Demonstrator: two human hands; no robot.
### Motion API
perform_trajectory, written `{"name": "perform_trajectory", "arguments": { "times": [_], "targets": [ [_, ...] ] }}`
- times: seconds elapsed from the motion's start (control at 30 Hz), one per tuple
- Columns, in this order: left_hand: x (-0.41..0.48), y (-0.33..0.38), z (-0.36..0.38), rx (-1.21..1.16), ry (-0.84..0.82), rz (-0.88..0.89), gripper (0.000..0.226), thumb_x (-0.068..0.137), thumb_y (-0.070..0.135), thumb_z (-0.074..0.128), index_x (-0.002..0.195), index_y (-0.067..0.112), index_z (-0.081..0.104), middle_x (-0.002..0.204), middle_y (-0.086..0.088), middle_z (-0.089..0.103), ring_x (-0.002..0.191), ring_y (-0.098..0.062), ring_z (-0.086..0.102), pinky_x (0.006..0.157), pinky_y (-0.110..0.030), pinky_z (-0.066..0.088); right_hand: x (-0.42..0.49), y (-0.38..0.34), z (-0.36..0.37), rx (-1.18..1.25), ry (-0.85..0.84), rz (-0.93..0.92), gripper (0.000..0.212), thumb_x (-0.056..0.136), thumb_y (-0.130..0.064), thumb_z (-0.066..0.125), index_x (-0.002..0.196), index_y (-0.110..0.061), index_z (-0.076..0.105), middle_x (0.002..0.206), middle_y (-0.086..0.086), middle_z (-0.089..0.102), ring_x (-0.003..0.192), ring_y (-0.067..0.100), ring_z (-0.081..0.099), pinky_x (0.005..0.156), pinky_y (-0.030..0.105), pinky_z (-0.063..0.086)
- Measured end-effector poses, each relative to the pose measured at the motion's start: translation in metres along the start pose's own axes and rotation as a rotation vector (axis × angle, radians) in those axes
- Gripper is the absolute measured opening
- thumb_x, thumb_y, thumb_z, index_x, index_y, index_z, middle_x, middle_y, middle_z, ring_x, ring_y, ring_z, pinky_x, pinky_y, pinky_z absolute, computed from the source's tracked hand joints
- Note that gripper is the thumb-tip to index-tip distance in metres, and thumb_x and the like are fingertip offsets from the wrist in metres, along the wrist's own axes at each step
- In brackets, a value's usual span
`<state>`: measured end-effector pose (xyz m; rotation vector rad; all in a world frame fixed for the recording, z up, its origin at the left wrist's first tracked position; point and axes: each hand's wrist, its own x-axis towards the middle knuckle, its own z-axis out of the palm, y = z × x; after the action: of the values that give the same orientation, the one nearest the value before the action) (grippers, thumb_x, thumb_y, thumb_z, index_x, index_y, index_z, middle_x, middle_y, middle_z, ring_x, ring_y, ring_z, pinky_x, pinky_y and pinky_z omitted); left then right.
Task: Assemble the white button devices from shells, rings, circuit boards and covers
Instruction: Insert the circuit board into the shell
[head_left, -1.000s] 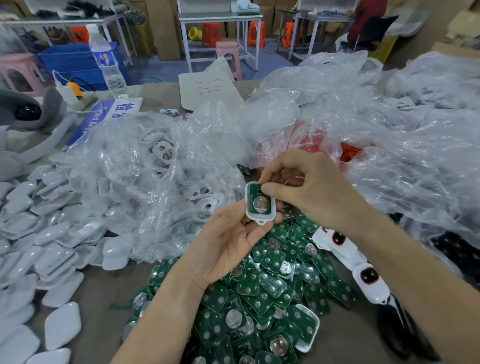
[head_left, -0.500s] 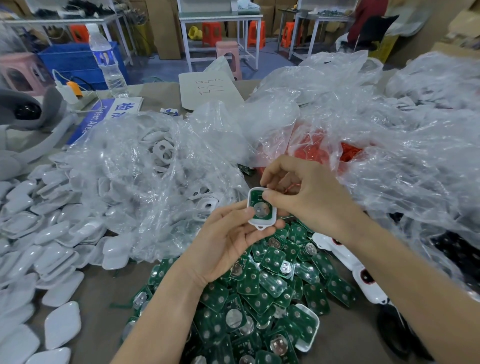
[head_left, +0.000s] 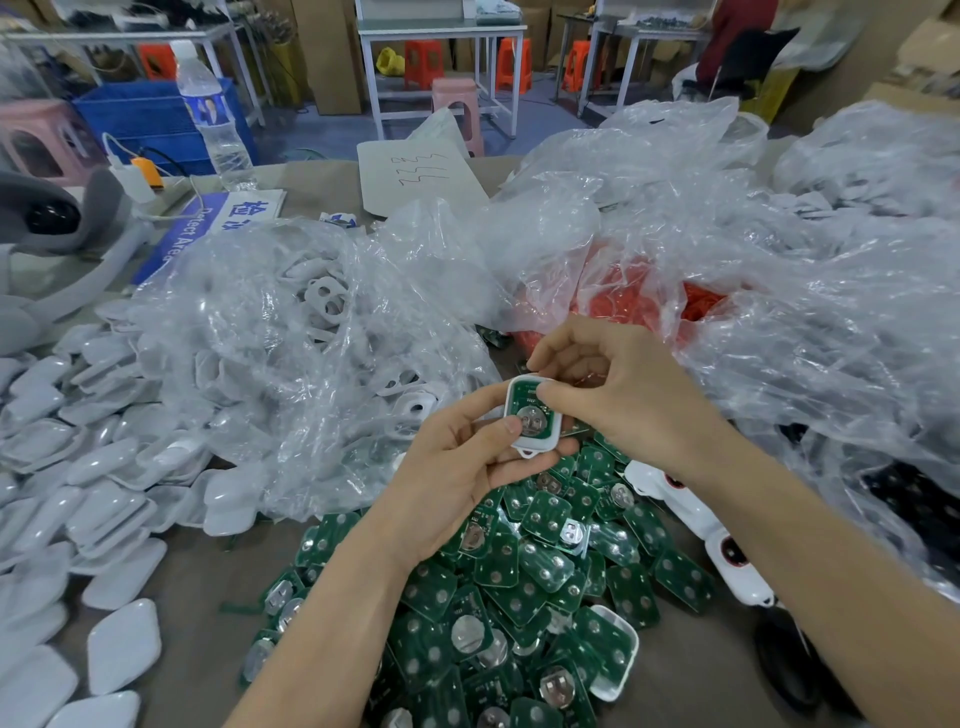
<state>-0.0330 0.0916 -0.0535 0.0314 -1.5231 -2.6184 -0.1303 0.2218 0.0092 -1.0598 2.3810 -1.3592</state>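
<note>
I am gripping the shell (head_left: 521, 446) in the left hand (head_left: 457, 470) above the board pile (head_left: 524, 571) at the tabletop's near edge — loop end toward me; the right hand (head_left: 623, 397) is pinching its far end.

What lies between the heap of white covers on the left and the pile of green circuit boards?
Between the white covers and the circuit boards, the head view shows a bare strip of table.

You're at a factory assembly bench: loose green circuit boards (head_left: 524, 561) heap near you, bagged white shells (head_left: 324, 301) left. Steel worktables (head_left: 441, 27) and plastic stools (head_left: 454, 96) stand far behind.
</note>
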Motion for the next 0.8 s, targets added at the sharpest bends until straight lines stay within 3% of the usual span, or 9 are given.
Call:
{"name": "perform_trajectory", "arguments": {
  "times": [0.8],
  "targets": [
    [0.0022,-0.0021,-0.0024,0.068,0.073,0.017,0.026,0.089,0.010,0.054,0.114,0.006,0.061,0.098,-0.019,0.074,0.091,-0.028,0.073,0.074,-0.024,0.058,0.0035,0.0051,0.0037,0.053,-0.032,0.016,0.016,0.079,-0.004,0.071,0.083,-0.020,0.069,0.078,-0.002,0.072,0.074,0.010,0.069,0.074,0.027,0.058]
  ]
}}
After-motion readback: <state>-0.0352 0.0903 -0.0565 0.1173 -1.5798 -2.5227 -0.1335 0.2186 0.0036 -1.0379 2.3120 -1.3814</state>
